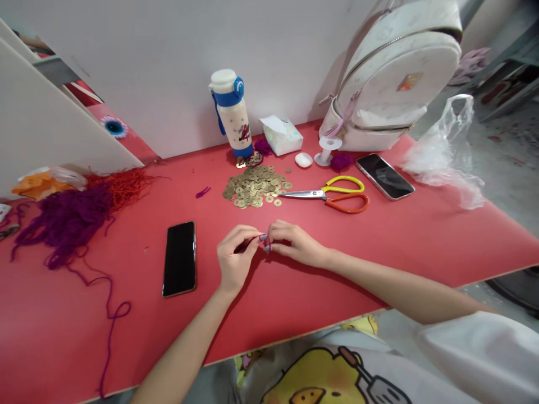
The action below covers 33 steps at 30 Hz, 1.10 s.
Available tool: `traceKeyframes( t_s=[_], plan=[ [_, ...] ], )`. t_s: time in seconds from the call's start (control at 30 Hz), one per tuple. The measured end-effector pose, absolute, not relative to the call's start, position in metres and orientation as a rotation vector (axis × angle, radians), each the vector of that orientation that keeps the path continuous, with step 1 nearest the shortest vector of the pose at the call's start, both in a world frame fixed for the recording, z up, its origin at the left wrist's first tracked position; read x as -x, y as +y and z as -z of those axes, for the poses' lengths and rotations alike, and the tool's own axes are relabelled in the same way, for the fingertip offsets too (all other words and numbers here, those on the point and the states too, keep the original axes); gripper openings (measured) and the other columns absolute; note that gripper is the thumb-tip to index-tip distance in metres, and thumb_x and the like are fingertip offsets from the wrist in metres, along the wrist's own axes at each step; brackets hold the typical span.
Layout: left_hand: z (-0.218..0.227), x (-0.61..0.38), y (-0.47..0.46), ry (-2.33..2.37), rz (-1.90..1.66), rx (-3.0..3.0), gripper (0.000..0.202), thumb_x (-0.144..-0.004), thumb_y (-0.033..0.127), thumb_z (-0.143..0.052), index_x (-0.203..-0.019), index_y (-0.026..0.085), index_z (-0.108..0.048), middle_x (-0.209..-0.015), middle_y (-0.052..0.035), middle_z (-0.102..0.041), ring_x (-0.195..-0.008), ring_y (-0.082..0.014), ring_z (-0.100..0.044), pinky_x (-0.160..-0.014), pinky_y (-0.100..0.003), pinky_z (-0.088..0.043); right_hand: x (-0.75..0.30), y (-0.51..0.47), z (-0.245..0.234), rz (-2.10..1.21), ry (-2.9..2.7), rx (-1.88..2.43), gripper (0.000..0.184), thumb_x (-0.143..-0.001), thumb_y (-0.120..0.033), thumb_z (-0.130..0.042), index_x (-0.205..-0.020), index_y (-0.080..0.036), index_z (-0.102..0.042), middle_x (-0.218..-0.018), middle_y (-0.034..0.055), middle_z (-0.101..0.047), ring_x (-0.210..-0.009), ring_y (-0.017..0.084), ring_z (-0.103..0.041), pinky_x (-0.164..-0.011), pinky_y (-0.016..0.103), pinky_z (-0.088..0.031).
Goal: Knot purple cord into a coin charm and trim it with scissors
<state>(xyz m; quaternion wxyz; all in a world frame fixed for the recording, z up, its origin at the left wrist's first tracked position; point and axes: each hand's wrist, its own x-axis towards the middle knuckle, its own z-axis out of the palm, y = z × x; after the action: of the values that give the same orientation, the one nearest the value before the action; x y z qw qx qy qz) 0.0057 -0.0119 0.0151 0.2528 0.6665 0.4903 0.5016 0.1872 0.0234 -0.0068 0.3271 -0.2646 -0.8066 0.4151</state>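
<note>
My left hand (238, 255) and my right hand (295, 242) meet fingertip to fingertip just above the red table. Between them runs a short purple cord (270, 243), looped near the fingertips. The left thumb and index finger pinch it, and the right fingers are closed on it from the other side. Whether anything else sits in the fingers is too small to tell. Just beyond the hands lies a pile of brass-coloured coins with holes (255, 185). Scissors (324, 194) with one yellow and one orange handle point their blades at the pile.
A black phone (179, 258) lies left of my hands, another phone (385, 177) at the right. Purple yarn (71, 224) and red strands (126, 188) heap at the left. Behind stand a bottle (231, 115), a tissue pack (283, 137), a white spool (327, 151) and a backpack (396, 84).
</note>
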Motion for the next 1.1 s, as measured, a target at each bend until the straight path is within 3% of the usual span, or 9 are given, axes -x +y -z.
traceKeyframes(
  t_s=[0.1, 0.27, 0.37, 0.5, 0.6, 0.7, 0.83, 0.97, 1.1],
  plan=[
    [-0.015, -0.006, -0.011, 1.314, -1.314, -1.807, 0.010, -0.086, 0.020, -0.068, -0.078, 0.020, -0.072, -0.078, -0.0010, -0.066, -0.070, -0.0129, -0.062, -0.064, -0.023, -0.047, -0.189, 0.023, 0.003, -1.105, -2.037, 0.789, 0.027, -0.094, -0.040, -0.059, -0.078, -0.019, -0.053, -0.079, 0.0019, -0.056, -0.075, 0.016, -0.049, -0.069, 0.027, -0.040],
    [-0.015, -0.006, -0.011, 1.205, -1.299, -1.855, 0.009, -0.084, 0.020, -0.071, -0.076, 0.020, -0.075, -0.086, -0.0040, -0.067, -0.075, -0.0138, -0.064, -0.066, -0.024, -0.050, -0.192, 0.024, -0.008, -1.217, -1.801, 0.935, 0.045, -0.099, -0.052, -0.041, -0.068, -0.020, -0.039, -0.065, -0.0033, -0.041, -0.062, 0.012, -0.038, -0.060, 0.025, -0.033],
    [-0.019, -0.007, -0.014, 1.036, -1.292, -1.908, 0.008, -0.083, 0.018, -0.072, -0.075, 0.020, -0.075, -0.098, -0.0075, -0.073, -0.076, -0.0145, -0.067, -0.065, -0.025, -0.052, -0.194, 0.030, -0.006, -1.252, -1.732, 1.008, 0.049, -0.097, -0.056, -0.041, -0.064, -0.020, -0.036, -0.060, -0.0045, -0.035, -0.058, 0.011, -0.034, -0.056, 0.025, -0.029],
    [-0.025, -0.012, -0.020, 0.803, -1.172, -1.845, 0.011, -0.084, 0.015, -0.069, -0.077, 0.020, -0.075, -0.084, -0.0073, -0.077, -0.072, -0.0158, -0.070, -0.067, -0.026, -0.054, -0.197, 0.042, 0.002, -1.336, -1.506, 1.071, 0.053, -0.090, -0.065, -0.048, -0.063, -0.021, -0.037, -0.057, -0.0055, -0.034, -0.052, 0.010, -0.031, -0.049, 0.025, -0.026],
    [-0.023, -0.016, -0.021, 0.987, -1.205, -1.674, 0.012, -0.084, 0.021, -0.071, -0.073, 0.019, -0.075, -0.077, -0.0066, -0.075, -0.071, -0.0170, -0.070, -0.067, -0.026, -0.055, -0.198, 0.046, 0.004, -1.394, -1.312, 1.067, 0.053, -0.088, -0.067, -0.051, -0.063, -0.021, -0.043, -0.052, -0.0073, -0.031, -0.046, 0.009, -0.027, -0.045, 0.024, -0.025],
    [-0.015, -0.016, -0.016, 1.351, -1.364, -1.351, 0.013, -0.081, 0.030, -0.073, -0.074, 0.018, -0.076, -0.078, -0.0059, -0.074, -0.070, -0.0168, -0.068, -0.058, -0.024, -0.051, -0.197, 0.040, 0.001, -1.351, -1.403, 1.014, 0.048, -0.091, -0.061, -0.051, -0.071, -0.018, -0.061, -0.053, -0.0046, -0.042, -0.048, 0.010, -0.036, -0.048, 0.024, -0.032],
    [-0.005, -0.011, -0.008, 1.517, -1.469, -0.990, 0.017, -0.073, 0.033, -0.077, -0.074, 0.017, -0.075, -0.073, -0.0041, -0.073, -0.060, -0.0132, -0.062, -0.049, -0.020, -0.044, -0.192, 0.025, -0.002, -1.188, -1.810, 0.837, 0.037, -0.096, -0.046, -0.053, -0.092, -0.017, -0.075, -0.078, 0.0048, -0.071, -0.065, 0.013, -0.057, -0.062, 0.025, -0.042],
    [-0.002, -0.010, -0.005, 1.506, -1.503, -0.916, 0.016, -0.070, 0.031, -0.079, -0.072, 0.016, -0.074, -0.072, -0.0039, -0.073, -0.062, -0.0130, -0.062, -0.054, -0.021, -0.046, -0.190, 0.013, 0.001, -0.946, -2.110, 0.774, 0.033, -0.099, -0.039, -0.051, -0.115, -0.021, -0.073, -0.083, 0.0058, -0.074, -0.063, 0.012, -0.060, -0.061, 0.022, -0.040],
    [-0.001, -0.011, -0.007, 1.492, -1.484, -0.953, 0.017, -0.071, 0.032, -0.078, -0.073, 0.016, -0.075, -0.072, -0.0034, -0.072, -0.058, -0.0113, -0.060, -0.050, -0.020, -0.043, -0.189, 0.010, 0.005, -0.832, -2.168, 0.875, 0.035, -0.099, -0.038, -0.052, -0.125, -0.022, -0.068, -0.089, 0.0064, -0.075, -0.065, 0.012, -0.062, -0.061, 0.021, -0.038]
  ],
)
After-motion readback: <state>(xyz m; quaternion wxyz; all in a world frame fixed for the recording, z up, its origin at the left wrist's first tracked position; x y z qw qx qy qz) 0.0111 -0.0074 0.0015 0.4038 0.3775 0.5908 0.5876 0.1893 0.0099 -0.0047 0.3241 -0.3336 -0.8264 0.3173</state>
